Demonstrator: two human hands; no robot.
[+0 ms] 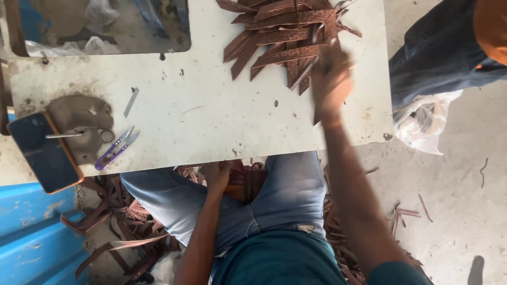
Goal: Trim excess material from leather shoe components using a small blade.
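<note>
Blurred with motion, the right hand (pixel 331 82) lies at the near edge of the pile of brown leather strips (pixel 288 37) on the white table (pixel 211 116), its fingers over the strip ends; whether that grip is closed on a strip or merely resting on the pile cannot be told from the head view. Down in the lap, the left hand (pixel 218 176) sits just under the table's near edge, its grip curled around a bundle of brown strips (pixel 247 182) held between the knees of the light blue jeans (pixel 285 195). The pile fans out across the far right part of the table, the strips patterned and cut with pointed ends, overlapping one another. Well apart from it, toward the left edge, lie purple-handled thread snips (pixel 113 149), and just beside them a dark smartphone (pixel 45 153) in an orange case, with a small metal blade (pixel 131 101) a little farther up. More brown strips are strewn on the floor (pixel 465 211) under and around the legs. At the upper right, another person's dark trouser leg (pixel 438 53) stands near a clear plastic bag (pixel 425 121).
</note>
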